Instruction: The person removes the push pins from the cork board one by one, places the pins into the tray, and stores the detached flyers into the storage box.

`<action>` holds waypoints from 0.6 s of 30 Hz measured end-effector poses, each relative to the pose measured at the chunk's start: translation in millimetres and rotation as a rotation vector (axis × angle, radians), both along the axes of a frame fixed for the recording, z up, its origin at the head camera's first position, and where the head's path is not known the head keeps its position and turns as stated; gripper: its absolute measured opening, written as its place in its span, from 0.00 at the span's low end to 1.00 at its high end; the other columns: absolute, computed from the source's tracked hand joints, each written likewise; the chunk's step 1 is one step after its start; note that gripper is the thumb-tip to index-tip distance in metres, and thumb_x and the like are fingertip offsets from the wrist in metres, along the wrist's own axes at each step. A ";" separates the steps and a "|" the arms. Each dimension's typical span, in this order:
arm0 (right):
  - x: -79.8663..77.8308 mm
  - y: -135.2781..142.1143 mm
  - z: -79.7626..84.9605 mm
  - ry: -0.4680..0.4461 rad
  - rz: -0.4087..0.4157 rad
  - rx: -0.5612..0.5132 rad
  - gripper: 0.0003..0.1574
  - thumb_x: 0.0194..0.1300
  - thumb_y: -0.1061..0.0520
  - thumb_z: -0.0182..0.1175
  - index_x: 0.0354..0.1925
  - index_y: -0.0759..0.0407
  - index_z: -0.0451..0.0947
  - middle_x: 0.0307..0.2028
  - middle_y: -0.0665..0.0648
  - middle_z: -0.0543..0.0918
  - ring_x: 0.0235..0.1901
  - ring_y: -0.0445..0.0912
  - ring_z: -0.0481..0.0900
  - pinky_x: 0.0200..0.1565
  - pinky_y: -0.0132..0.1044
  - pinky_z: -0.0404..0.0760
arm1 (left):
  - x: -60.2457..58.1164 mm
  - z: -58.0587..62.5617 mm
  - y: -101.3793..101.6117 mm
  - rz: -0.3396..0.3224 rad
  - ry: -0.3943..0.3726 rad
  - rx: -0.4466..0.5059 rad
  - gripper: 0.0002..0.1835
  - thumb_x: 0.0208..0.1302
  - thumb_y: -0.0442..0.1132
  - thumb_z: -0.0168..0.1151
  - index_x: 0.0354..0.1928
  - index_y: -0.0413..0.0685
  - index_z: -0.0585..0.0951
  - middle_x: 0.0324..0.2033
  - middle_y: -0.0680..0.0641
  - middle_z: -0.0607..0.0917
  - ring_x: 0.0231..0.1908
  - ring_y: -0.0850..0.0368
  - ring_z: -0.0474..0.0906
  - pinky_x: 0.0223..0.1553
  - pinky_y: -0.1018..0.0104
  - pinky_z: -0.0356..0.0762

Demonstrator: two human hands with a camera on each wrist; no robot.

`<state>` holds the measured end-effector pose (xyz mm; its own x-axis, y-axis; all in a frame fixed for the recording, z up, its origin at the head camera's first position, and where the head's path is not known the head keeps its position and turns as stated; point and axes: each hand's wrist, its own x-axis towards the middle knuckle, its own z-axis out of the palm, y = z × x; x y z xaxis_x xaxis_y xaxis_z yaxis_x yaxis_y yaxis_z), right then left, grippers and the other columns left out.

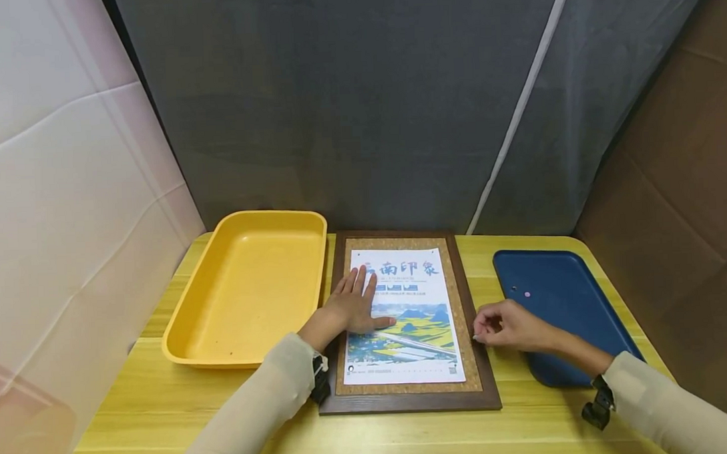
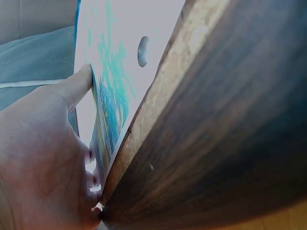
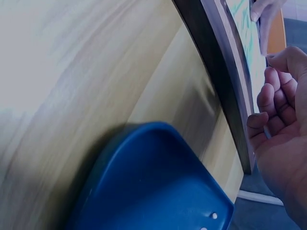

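A printed sheet (image 1: 401, 286) with blue lettering and a landscape lies on a cork board (image 1: 461, 304) in a dark wooden frame (image 1: 406, 403). Spread over its left side, my left hand (image 1: 357, 304) presses the paper with straight fingers. A round thumbtack (image 2: 143, 51) sits near the sheet's lower left corner. Just by the frame's right edge, my right hand (image 1: 511, 325) has its thumb and forefinger together on a tiny pale thing, seemingly a thumbtack (image 1: 477, 337), mostly hidden. The other fingers of that hand are curled, as the right wrist view shows.
A blue tray (image 1: 565, 313) lies to the right, with a pink tack (image 1: 527, 294) and another small piece (image 1: 514, 288) in it. A deep yellow tray (image 1: 251, 291) stands at left. A dark curtain (image 1: 347, 107) closes off the table's (image 1: 135, 408) back.
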<state>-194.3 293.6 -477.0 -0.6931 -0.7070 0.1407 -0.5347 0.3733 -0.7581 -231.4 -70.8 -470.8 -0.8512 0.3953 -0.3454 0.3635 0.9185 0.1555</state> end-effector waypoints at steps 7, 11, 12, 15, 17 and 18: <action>-4.5 10.3 -1.0 0.010 -0.047 0.011 0.12 0.63 0.69 0.72 0.33 0.53 0.85 0.26 0.46 0.81 0.26 0.34 0.73 0.28 0.30 0.74 | 0.0 -1.6 -0.6 0.002 0.003 0.012 0.60 0.70 0.77 0.49 0.86 0.44 0.41 0.85 0.38 0.34 0.84 0.40 0.29 0.82 0.45 0.34; -5.9 15.0 0.7 0.002 -0.076 0.025 0.10 0.64 0.70 0.71 0.34 0.55 0.85 0.27 0.45 0.80 0.27 0.34 0.72 0.28 0.30 0.72 | 0.4 -0.8 -0.3 0.002 0.004 0.008 0.60 0.70 0.78 0.49 0.86 0.45 0.41 0.85 0.38 0.33 0.84 0.41 0.28 0.82 0.45 0.33; -6.2 16.1 1.1 0.001 -0.083 0.027 0.10 0.64 0.70 0.71 0.34 0.56 0.85 0.28 0.45 0.80 0.27 0.34 0.72 0.28 0.30 0.72 | 0.4 -0.7 -0.2 0.001 0.004 0.005 0.60 0.70 0.78 0.48 0.86 0.45 0.40 0.85 0.39 0.33 0.84 0.41 0.28 0.82 0.45 0.33; -7.4 19.7 1.5 0.002 -0.096 0.026 0.09 0.64 0.70 0.71 0.34 0.57 0.85 0.27 0.45 0.80 0.27 0.34 0.72 0.27 0.30 0.73 | 0.5 -1.1 0.0 -0.001 0.008 0.003 0.60 0.70 0.78 0.48 0.86 0.46 0.40 0.85 0.39 0.33 0.84 0.41 0.28 0.82 0.45 0.33; -8.6 22.7 1.2 0.011 -0.104 0.023 0.09 0.64 0.70 0.71 0.34 0.57 0.85 0.27 0.45 0.80 0.26 0.34 0.73 0.27 0.31 0.74 | 0.4 -1.2 -0.1 -0.002 0.010 0.003 0.60 0.70 0.78 0.48 0.86 0.46 0.41 0.85 0.39 0.33 0.84 0.41 0.28 0.82 0.45 0.33; -9.5 24.4 0.5 0.018 -0.110 0.023 0.09 0.64 0.70 0.72 0.34 0.57 0.85 0.27 0.45 0.80 0.26 0.34 0.73 0.27 0.31 0.74 | 0.4 -1.3 -0.2 -0.002 0.011 0.004 0.60 0.70 0.78 0.48 0.86 0.46 0.41 0.85 0.39 0.33 0.84 0.41 0.28 0.82 0.46 0.33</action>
